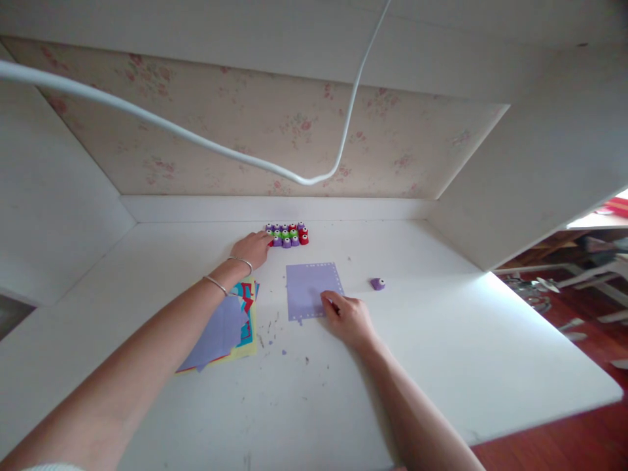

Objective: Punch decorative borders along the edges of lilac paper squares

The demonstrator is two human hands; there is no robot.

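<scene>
The left hand reached to the back of the worktop, its fingers bent down at the left end of a block of punches in purple, green and red. Its fingertips were partly hidden there, so whether they gripped a punch could not be told. Two bracelets circled that wrist.

The right hand lay over the lower right part of a purple sheet, fingers loosely curled, with thumb and forefinger near each other; whether it pinched anything could not be told. The sheet lay flat in front of the punches, with small holes along its right and lower edges and along part of its upper edge.

A lone purple punch lay to the right of the sheet, apart from the block. Under the left forearm spread a paper pile, purple on top, with yellow, blue and red showing at its side. Small scraps dotted the worktop between pile and sheet.
</scene>
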